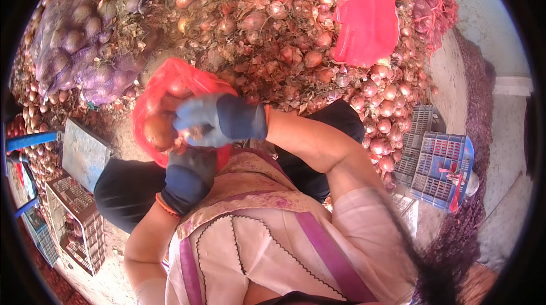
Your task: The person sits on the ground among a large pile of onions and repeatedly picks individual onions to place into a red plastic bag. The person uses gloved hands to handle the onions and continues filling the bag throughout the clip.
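Note:
A red mesh bag (149, 98) partly filled with onions stands between my knees. A large brown onion (159, 131) shows through its side. My left hand (187, 172), in a grey and blue work glove, is closed on the gathered edge of the bag at its near side. Above it my right hand (213, 119), in a similar glove and blurred, reaches over the bag's mouth with its fingers bent. A small onion or some loose skins show between the two hands; which hand holds them, I cannot tell. Beyond the bag spreads a heap of red onions (313, 59) with dry skins.
Flat red mesh bags (369, 17) lie on the heap. Purple mesh sacks of onions (70, 44) lie at the left, a red mesh sack (431, 10) at the upper right. Plastic crates (441, 168) stand at the right, a brown crate (91, 228) and a metal plate (83, 151) at the left.

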A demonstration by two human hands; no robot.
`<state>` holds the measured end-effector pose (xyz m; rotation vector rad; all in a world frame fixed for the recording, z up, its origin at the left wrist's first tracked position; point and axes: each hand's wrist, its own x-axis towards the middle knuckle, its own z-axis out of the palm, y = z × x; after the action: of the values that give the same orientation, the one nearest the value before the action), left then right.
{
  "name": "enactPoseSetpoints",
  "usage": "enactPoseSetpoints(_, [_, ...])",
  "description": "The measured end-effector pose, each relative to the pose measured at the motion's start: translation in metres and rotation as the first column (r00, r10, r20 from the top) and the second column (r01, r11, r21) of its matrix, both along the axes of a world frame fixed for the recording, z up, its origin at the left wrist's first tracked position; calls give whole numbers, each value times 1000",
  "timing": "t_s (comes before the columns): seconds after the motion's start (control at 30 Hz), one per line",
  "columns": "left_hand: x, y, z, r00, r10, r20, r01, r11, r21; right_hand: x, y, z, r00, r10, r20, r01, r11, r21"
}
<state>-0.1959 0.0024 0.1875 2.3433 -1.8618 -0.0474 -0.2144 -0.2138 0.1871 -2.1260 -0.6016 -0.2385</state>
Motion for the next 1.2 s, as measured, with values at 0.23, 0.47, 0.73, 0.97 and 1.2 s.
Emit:
enactPoseSetpoints(0.23, [54, -6, -1, 470, 206, -858, -145, 977, 155, -22, -114, -35, 823, -275, -498, 484, 798, 359])
enactPoseSetpoints(0.47, [72, -22, -14, 248, 153, -956, -27, 988, 151, -39, -326, -207, 7, -940, -340, 401, 314, -860])
enactPoseSetpoints(0.73, [60, -13, -16, 376, 107, -920, -89, 993, 78, -48, -311, -258, -21, -848, -529, 893, 222, -392])
enactPoseSetpoints(0.97, [34, -9, -12, 722, 6, -692, -40, 999, -32, 22, -100, -19, 897, -439, -50, 440, 881, 174])
enactPoseSetpoints(1.2, [6, -26, 11, 969, 66, -239, 5, 959, 284, 33, 18, -23, 953, -100, -287, -56, 869, -491])
